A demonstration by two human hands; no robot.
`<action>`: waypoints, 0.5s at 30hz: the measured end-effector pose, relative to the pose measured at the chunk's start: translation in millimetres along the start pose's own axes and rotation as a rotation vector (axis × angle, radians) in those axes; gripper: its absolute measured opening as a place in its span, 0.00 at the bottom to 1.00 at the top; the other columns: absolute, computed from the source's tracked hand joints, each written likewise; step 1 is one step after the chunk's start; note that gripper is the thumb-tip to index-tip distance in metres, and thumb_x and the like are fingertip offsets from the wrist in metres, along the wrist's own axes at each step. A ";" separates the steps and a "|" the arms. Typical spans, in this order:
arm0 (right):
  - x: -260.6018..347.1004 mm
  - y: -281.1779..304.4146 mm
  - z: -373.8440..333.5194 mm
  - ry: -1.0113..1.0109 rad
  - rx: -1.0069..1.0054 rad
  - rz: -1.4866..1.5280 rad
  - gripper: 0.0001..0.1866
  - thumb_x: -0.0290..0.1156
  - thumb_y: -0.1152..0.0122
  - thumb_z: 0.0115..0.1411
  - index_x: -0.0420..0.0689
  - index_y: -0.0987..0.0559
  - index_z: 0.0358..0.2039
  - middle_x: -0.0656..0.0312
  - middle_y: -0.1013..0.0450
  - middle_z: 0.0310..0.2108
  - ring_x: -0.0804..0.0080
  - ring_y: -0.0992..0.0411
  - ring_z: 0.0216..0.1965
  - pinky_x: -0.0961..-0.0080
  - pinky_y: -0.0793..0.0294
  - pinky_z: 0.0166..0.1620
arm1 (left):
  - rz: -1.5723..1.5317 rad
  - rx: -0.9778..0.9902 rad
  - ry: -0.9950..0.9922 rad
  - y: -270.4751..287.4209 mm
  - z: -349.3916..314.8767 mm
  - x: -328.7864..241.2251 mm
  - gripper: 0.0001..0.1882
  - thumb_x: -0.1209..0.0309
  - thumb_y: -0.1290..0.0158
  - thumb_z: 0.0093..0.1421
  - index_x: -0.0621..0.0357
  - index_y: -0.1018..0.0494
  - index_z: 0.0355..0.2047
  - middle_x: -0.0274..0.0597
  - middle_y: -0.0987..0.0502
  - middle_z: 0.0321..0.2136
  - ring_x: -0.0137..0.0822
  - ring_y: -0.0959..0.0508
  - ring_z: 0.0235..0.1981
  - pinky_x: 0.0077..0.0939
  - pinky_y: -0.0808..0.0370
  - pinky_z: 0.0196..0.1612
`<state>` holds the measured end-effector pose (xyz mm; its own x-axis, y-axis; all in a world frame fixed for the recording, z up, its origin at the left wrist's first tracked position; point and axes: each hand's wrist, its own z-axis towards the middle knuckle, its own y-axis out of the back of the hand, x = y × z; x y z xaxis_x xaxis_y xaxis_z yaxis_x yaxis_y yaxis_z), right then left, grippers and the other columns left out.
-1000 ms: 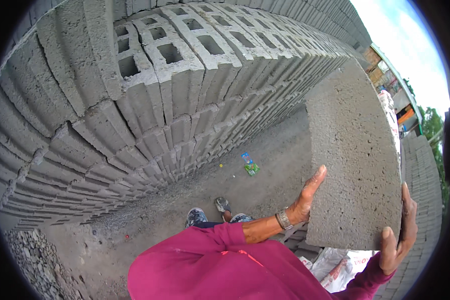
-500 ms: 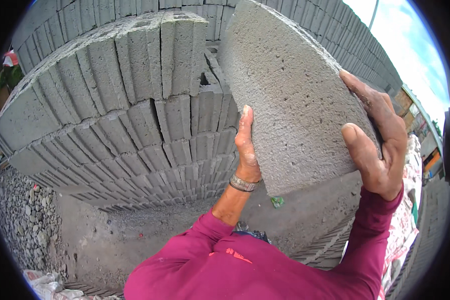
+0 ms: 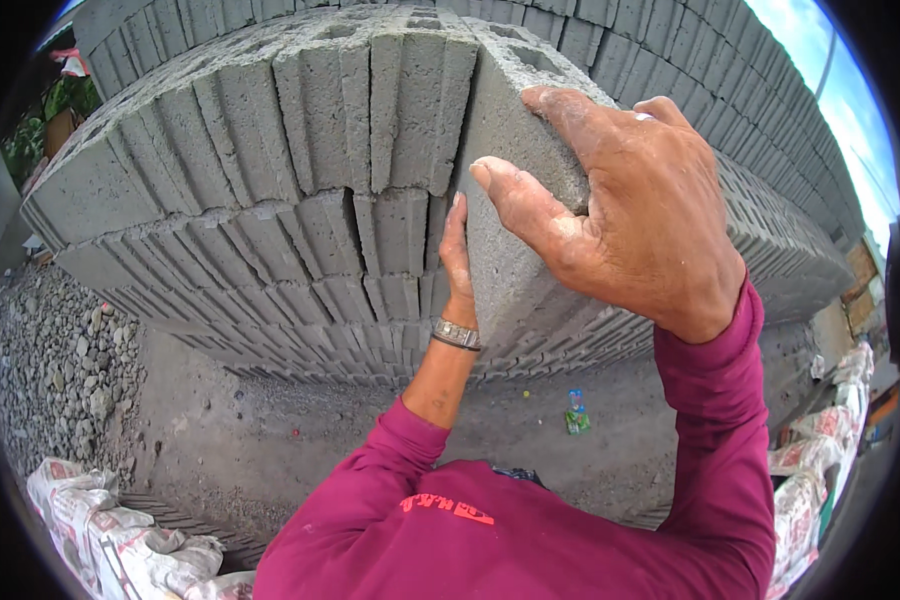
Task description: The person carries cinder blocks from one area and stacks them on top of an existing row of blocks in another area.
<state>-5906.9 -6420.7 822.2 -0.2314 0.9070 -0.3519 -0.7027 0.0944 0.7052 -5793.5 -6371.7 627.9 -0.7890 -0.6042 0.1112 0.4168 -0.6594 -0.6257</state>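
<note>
The gray block (image 3: 500, 255) is just right of the big stack's (image 3: 315, 120) top row. The right hand (image 3: 630, 205) has its fingers clamped on the block's top. The left hand (image 3: 457, 255) touches its side; some fingers hide, so I can't tell their grip. Stones (image 3: 75, 365) lie near the stack's left end.

No word or number can be read with certainty. A short line of stylised orange-red lettering (image 3: 448, 508) is borne on the chest of the magenta shirt (image 3: 530, 560) – blurred and slanted in the view. The white sacks at lower left (image 3: 135, 540) and the white sacks at right (image 3: 800, 490) are marked in red – creased and too indistinct to be made out.
</note>
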 end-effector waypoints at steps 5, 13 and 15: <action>-5.7 -3.4 1.9 0.010 -0.154 0.079 0.22 0.48 0.39 0.49 0.37 0.24 0.25 0.58 0.34 0.08 0.69 0.39 0.08 0.72 0.40 0.26 | 1.337 -0.760 -0.313 -24.5 -26.3 1.8 0.35 0.45 0.71 0.63 0.65 0.41 0.55 0.48 0.33 0.50 0.39 0.33 0.52 0.36 0.39 0.55; -19.5 -7.5 -2.8 0.144 -0.277 0.141 0.22 0.49 0.41 0.49 0.38 0.25 0.24 0.60 0.36 0.08 0.71 0.40 0.09 0.70 0.36 0.29 | 2.432 -0.366 -0.480 -40.6 -53.7 55.6 0.40 0.52 0.47 0.53 0.71 0.45 0.56 0.59 0.37 0.52 0.53 0.36 0.54 0.42 0.41 0.55; -19.7 -6.3 -2.0 0.172 -0.328 0.140 0.22 0.49 0.41 0.49 0.38 0.25 0.24 0.59 0.35 0.08 0.70 0.39 0.10 0.70 0.36 0.30 | 2.488 -0.446 -0.742 -33.5 -45.1 56.4 0.40 0.57 0.42 0.50 0.71 0.43 0.55 0.60 0.38 0.53 0.55 0.37 0.54 0.43 0.41 0.55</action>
<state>-5899.3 -6440.0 823.5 -0.4298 0.8172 -0.3840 -0.8275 -0.1863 0.5297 -5872.3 -6363.4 620.4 0.8022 0.2068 -0.5600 -0.2729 0.9614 -0.0359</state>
